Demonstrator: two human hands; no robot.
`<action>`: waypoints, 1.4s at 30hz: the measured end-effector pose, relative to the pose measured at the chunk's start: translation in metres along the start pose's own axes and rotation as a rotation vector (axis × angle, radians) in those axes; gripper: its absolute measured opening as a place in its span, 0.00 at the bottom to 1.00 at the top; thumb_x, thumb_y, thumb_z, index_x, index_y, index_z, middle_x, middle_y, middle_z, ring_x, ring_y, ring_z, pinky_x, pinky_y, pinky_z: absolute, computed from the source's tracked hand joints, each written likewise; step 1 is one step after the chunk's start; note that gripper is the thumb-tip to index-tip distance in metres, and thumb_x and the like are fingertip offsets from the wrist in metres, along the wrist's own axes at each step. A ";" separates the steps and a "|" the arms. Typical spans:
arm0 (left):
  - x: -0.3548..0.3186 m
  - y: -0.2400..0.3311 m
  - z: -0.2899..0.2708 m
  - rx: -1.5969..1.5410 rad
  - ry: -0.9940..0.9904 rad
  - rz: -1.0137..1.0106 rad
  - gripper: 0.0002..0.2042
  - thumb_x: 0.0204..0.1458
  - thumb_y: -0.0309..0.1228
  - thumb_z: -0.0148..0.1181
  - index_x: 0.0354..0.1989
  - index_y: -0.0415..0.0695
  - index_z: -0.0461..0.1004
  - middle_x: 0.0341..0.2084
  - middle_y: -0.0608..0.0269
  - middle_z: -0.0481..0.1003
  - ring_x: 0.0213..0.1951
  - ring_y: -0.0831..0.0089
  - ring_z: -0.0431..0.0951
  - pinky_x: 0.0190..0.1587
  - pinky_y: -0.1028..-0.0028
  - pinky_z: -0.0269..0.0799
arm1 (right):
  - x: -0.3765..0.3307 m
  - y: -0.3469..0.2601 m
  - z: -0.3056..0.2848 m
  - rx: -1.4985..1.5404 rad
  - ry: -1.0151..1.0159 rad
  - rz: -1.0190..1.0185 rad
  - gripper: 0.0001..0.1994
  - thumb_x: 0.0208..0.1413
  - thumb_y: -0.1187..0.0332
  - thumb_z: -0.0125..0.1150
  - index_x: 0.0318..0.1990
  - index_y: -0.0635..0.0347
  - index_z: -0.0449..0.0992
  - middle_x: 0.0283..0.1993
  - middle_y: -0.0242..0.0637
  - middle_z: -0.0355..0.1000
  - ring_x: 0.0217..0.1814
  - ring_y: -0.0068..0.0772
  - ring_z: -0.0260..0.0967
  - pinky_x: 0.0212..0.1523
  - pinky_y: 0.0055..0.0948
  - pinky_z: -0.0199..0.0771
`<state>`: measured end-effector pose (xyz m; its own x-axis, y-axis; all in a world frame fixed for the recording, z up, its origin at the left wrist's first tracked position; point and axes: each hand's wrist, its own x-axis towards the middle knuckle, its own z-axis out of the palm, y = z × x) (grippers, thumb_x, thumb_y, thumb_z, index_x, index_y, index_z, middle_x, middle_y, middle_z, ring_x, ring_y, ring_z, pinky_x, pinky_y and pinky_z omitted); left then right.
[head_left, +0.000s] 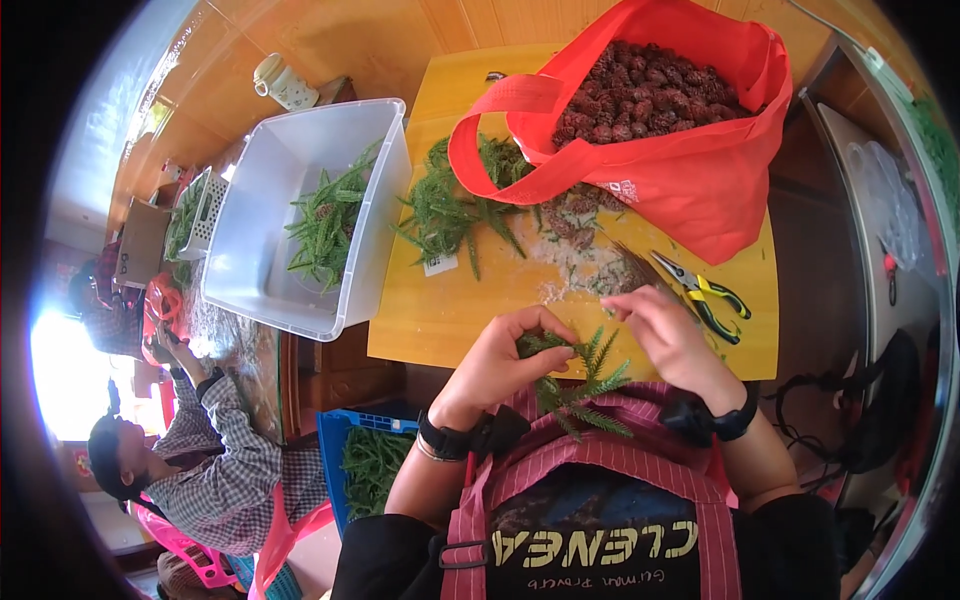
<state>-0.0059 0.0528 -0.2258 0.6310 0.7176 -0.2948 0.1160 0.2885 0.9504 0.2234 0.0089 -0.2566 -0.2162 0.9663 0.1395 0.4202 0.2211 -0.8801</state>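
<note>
My left hand (515, 362) is closed round a green artificial pine sprig (585, 390), whose needled twigs hang over my apron (600, 455). Just to the right, my right hand (665, 335) has thumb and fingers drawn together at the sprig's upper end. A tiny pale-green bit shows at those fingertips, too small to name. Beyond the hands, pale crumbs (590, 265) and a few loose pine cones (572, 222) lie on the yellow board (480, 320). Yellow-and-black long-nose pliers (705, 295) rest on the board to the right.
A red bag (700, 190) full of pine cones (650, 95) stands at the back. Left of it lie more pine sprigs (450, 200), then a clear plastic bin (375, 235) with sprigs inside. A blue crate (333, 465) sits lower left. Another person (220, 460) works at far left.
</note>
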 end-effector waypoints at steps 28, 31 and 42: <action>0.010 -0.002 0.017 0.227 0.254 0.543 0.09 0.39 0.14 0.63 0.29 0.38 0.73 0.28 0.60 0.74 0.34 0.74 0.74 0.38 0.77 0.69 | -0.054 0.029 -0.069 -0.617 0.109 0.266 0.17 0.38 0.76 0.64 0.38 0.60 0.65 0.49 0.46 0.61 0.52 0.51 0.60 0.51 0.36 0.63; 0.011 -0.001 0.016 0.308 0.273 0.658 0.10 0.37 0.13 0.64 0.28 0.38 0.73 0.29 0.61 0.74 0.34 0.74 0.74 0.38 0.77 0.69 | -0.056 0.037 -0.073 -0.616 0.103 0.220 0.16 0.37 0.78 0.62 0.37 0.61 0.65 0.49 0.45 0.60 0.51 0.50 0.60 0.51 0.35 0.63; 0.011 -0.003 0.020 0.121 0.344 0.529 0.10 0.38 0.13 0.63 0.29 0.37 0.72 0.30 0.61 0.73 0.34 0.77 0.73 0.39 0.80 0.68 | -0.074 -0.004 -0.081 0.396 0.364 0.624 0.08 0.52 0.69 0.50 0.34 0.66 0.67 0.29 0.35 0.64 0.36 0.30 0.66 0.38 0.26 0.66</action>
<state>0.0161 0.0469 -0.2296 0.3465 0.9116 0.2214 -0.0452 -0.2195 0.9746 0.3089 -0.0530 -0.2270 0.2816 0.8935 -0.3498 0.0117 -0.3677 -0.9299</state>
